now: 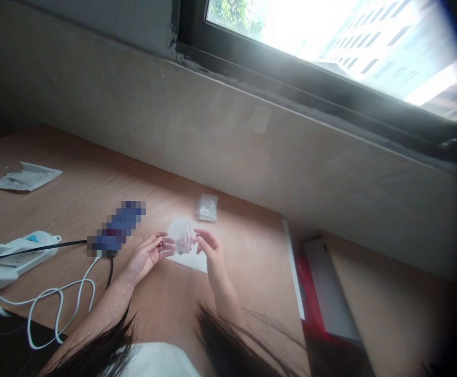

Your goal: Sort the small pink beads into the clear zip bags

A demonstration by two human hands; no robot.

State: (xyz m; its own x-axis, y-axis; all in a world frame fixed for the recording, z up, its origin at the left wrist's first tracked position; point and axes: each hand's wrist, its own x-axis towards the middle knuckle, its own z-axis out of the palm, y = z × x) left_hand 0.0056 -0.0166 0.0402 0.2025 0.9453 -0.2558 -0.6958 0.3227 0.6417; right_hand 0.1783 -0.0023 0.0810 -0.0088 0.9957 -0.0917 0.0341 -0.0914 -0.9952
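My left hand (145, 255) is at the left side of a white paper sheet (189, 262), its thumb and a finger closed at a tiny dark thing I cannot make out; the other fingers reach toward the sheet. Over the sheet's right side, my right hand (211, 247) has its thumb and index finger pinched together. Whatever is between them is too small to tell. Between both hands, a clear bag (182, 241) with thin pinkish strands or small beads lies on or just above the sheet; which of these I cannot tell.
Beyond the sheet is a small clear plastic packet (207, 208). A pixelated blue phone-like object (120, 226) with cables lies left, near a white power strip (20, 259) and a looped white cable (59, 293). A crumpled white wrapper (28, 177) lies far left. The table's right edge borders a red item (310, 293).
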